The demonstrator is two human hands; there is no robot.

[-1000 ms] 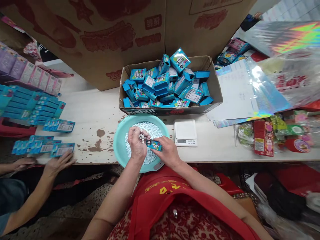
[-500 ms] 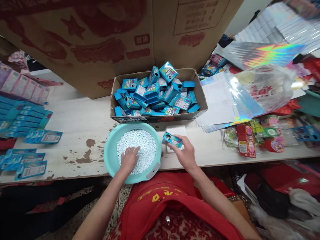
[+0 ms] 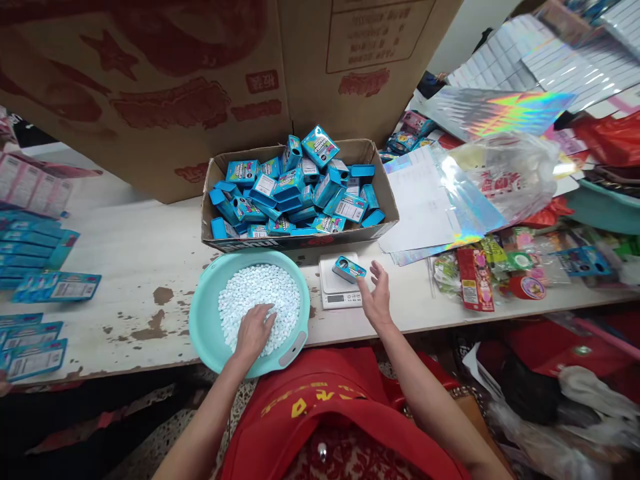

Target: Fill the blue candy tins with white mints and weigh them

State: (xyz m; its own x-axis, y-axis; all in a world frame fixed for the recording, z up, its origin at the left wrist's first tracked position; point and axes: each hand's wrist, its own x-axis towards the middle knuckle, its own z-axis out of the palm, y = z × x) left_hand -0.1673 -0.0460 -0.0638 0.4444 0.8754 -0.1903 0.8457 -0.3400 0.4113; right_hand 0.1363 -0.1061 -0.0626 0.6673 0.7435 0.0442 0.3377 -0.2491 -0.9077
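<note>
The right hand (image 3: 376,299) was spread, the tin (image 3: 350,269) — held a moment earlier — now on the scale (image 3: 341,299), leaving that hand free. The left hand (image 3: 254,329) lay on pellets (image 3: 280,293), grip unclear.

Left of the frame's centre, my left hand (image 3: 254,330) rests, palm hidden, on small white pieces (image 3: 283,297) in a turquoise basin (image 3: 199,310). Right of centre, my right hand (image 3: 379,300) spreads its fingers just beside a blue box (image 3: 349,269) lying on a white scale (image 3: 327,283). Above, at upper centre, an open carton (image 3: 393,217) holds a jumble of blue boxes (image 3: 289,188).
</note>
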